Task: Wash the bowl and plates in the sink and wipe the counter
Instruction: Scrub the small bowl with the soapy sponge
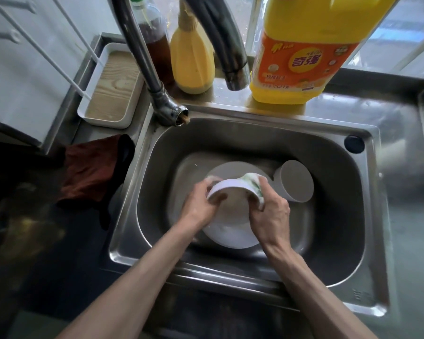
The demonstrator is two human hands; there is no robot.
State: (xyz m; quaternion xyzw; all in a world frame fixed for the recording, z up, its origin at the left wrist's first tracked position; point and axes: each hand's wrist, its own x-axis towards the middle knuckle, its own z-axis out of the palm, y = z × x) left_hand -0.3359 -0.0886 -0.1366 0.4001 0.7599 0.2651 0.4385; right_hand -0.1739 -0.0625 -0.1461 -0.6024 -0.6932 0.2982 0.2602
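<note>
Inside the steel sink (328,167), my left hand (201,206) grips a white bowl (227,188) by its rim and holds it tilted. A green-and-white sponge (253,184) is pressed over the bowl's right edge by my right hand (271,214). Below the bowl lie white plates (230,237) on the sink floor, partly hidden by my hands. Another white bowl (295,181) leans on its side at the right of the plates.
A dark red cloth (88,172) lies on the counter left of the sink. Two taps (171,111) (235,77) hang over the back rim. A yellow detergent jug (301,52), a yellow bottle (191,59), a dark sauce bottle (154,42) and a white tray (113,86) stand behind.
</note>
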